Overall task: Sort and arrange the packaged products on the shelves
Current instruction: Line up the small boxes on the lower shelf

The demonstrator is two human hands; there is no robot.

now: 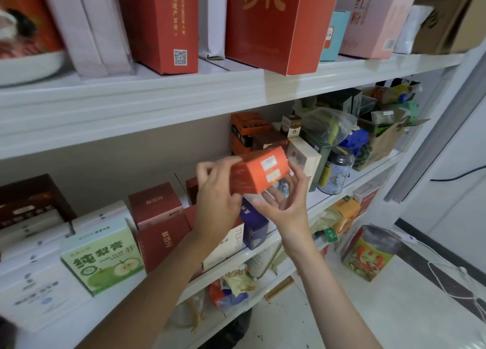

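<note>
We hold the orange box (260,173) before the middle shelf (363,176) (white labels facing us): left hand (218,193) grips its end, right hand (284,204) cradles its underside.

A green-and-white flat box (102,256) reads "纯梨膏" and "PURE PEAR PASTE"; the dark red cartons (163,239) beside it read "鲜百分", a white carton (231,246) "TEAHU". Above, a large red box (271,27) bears gold "枸杞", a pink box (368,20) "五红粉", a tall red box (163,20) a QR code. The white stickers (268,163) on the orange carton (256,176) are unreadable.
</note>
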